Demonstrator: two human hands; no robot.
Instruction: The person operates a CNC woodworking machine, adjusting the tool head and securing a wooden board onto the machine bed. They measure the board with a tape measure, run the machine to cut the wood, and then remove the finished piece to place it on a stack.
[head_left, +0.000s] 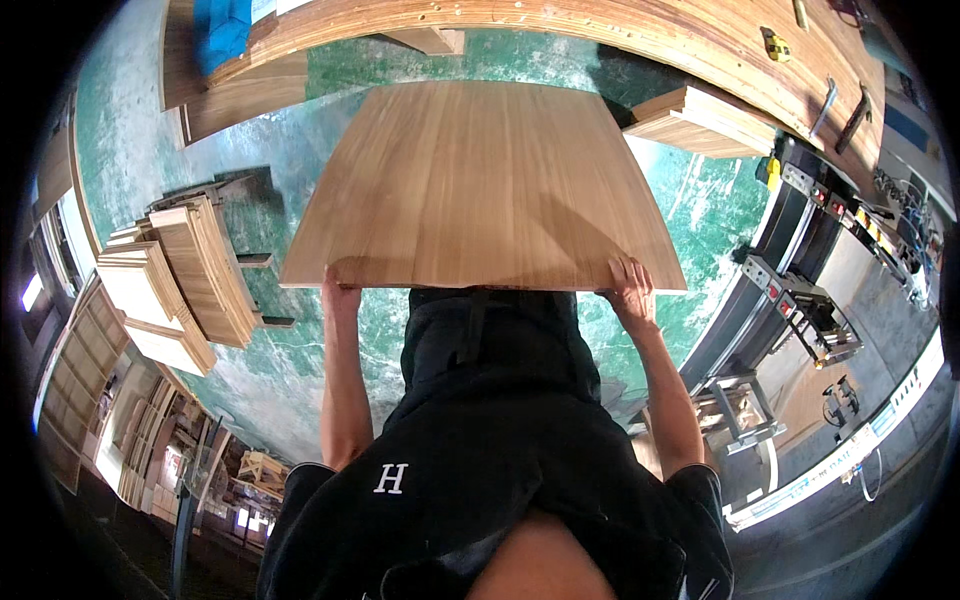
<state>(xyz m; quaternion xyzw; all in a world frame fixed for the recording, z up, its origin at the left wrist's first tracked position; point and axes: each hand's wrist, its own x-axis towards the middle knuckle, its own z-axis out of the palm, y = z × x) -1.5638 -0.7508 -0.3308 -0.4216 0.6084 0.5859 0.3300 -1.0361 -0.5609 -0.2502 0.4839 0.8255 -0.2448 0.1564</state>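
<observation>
Green workshop floor (715, 195), with a wide wooden panel (490, 180) held on the near side of the far counter (500, 14).
The left grip (343, 285) and right grip (630, 290) are both closed on the panel's near edge, one toward each end; whether its far end rests on anything, I cannot tell. Good handling likely calls for even lift on both sides, firm wrists, and keeping the far right corner off the stacked boards (700, 125) near it.
</observation>
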